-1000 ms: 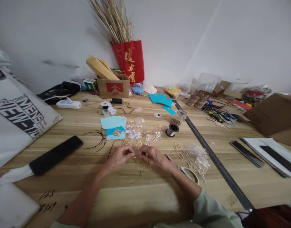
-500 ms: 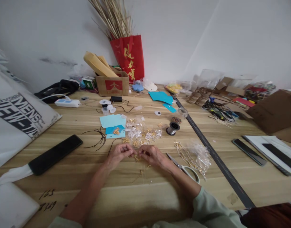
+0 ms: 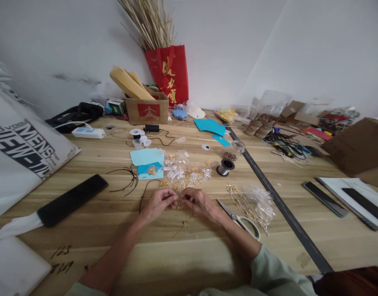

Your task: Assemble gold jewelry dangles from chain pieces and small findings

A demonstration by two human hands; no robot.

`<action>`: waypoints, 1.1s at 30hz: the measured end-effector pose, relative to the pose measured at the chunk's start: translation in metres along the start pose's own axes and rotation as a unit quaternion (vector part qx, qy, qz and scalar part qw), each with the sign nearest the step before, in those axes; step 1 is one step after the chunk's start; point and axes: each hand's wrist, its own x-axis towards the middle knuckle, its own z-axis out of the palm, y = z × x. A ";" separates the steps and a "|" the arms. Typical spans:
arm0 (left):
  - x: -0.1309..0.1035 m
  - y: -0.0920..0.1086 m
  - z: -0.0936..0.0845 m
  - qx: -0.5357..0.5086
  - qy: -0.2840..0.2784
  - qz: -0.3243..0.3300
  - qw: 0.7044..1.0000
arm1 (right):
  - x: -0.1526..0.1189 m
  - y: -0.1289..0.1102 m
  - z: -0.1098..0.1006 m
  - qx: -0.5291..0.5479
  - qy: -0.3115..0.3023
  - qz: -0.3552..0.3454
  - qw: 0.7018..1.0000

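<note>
Counter | L hand + R hand L of scissors, fingers curled inward, can't tell what's pinched, if anything | gold chain on counter, also L of scissors | I'd brace wrists, keep fingertips low.

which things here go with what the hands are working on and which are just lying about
Likely in use:
- gold chain, just below the hands
- small gold pieces, just beyond them
- perhaps scissors, by the right forearm

Seemingly just lying about:
- red bag
- cardboard box with red print
- white power strip
</note>
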 end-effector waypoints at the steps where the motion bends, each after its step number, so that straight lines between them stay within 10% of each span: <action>1: 0.000 -0.001 0.000 0.000 -0.003 -0.001 1.000 | 0.000 0.000 0.001 0.014 0.002 0.005 1.000; 15: 0.001 -0.010 0.004 -0.095 -0.012 -0.029 0.995 | -0.002 0.007 0.020 0.273 -0.008 0.038 0.961; 33: 0.003 -0.006 0.000 -0.052 -0.026 -0.027 0.998 | -0.002 0.013 0.016 0.172 0.045 0.058 0.982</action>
